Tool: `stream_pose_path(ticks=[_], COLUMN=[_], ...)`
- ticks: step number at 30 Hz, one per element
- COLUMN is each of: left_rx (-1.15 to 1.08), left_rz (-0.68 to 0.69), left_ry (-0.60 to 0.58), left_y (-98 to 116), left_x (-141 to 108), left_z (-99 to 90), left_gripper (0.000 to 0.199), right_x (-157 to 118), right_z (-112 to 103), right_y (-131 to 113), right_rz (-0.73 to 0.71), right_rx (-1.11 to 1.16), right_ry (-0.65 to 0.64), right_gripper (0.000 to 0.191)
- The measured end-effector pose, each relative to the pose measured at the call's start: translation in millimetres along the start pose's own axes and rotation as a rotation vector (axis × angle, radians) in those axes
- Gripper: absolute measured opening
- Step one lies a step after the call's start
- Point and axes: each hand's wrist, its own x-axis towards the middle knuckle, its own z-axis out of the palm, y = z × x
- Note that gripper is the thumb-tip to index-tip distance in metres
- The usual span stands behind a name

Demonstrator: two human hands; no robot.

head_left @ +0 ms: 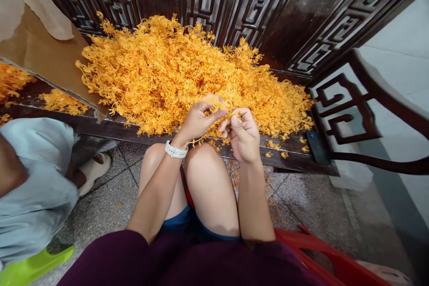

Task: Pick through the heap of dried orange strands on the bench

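A big heap of small yellow-orange plastic flower pieces (161, 71) with claw-like tips lies on a dark wooden bench. Over its front edge, above my knees, both hands are close together. My left hand (203, 118), with a white watch strap on the wrist, is closed around a yellow-orange plastic flower piece (219, 108); its fingertips are partly blurred. Thumb and curled fingers of my right hand (243, 133) pinch at the same yellow-orange bit, just right of the left thumb. How the piece sits between the fingers is hard to make out.
A cardboard sheet (50, 49) stands at the left, with more orange pieces (13, 81) beyond it. Another person's leg (36, 165) is beside me. Carved dark wood (217, 0) backs the bench, whose curved armrest (395, 94) is right. A red plastic stool (321, 254) is under me.
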Motion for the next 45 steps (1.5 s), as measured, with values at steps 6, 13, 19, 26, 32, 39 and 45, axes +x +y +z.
stream_pose_path(ticks=[6, 13, 19, 26, 32, 39, 45], left_rx=[-0.429, -0.557, -0.631, -0.497, -0.336, -0.135, -0.193], left_rz=[-0.257, -0.282, -0.308, -0.260, -0.284, -0.262, -0.190], left_ry=[-0.075, -0.048, 0.226, 0.040, -0.021, -0.087, -0.171], left_y=[-2.9, 2.3, -14.0, 5.4, 1.8, 1.1, 0.1], left_x=[-3.2, -2.9, 5.8, 2.6, 4.4, 3.5, 3.5], left_z=[12.9, 22.5, -3.2, -19.1, -8.8, -6.8, -6.4], left_gripper=[0.045, 0.042, 0.030, 0.021, 0.033, 0.048, 0.043], right_x=[2.2, 2.4, -6.4, -5.2, 2.6, 3.5, 4.9], right_z=[6.0, -14.1, -4.7, -11.2, -22.1, -0.6, 7.2], right_y=[7.9, 0.4, -11.9, -5.7, -9.2, 3.4, 14.9], right_rz=[-0.084, -0.116, -0.113, -0.115, -0.097, -0.151, -0.219], right_rx=[-0.045, -0.039, 0.041, 0.313, 0.474, -0.065, -0.196], right_ry=[-0.100, -0.266, -1.294, -0.466, 0.124, 0.203, 0.117], right_gripper=[0.025, 0.014, 0.015, 0.028, 0.043, 0.027, 0.017])
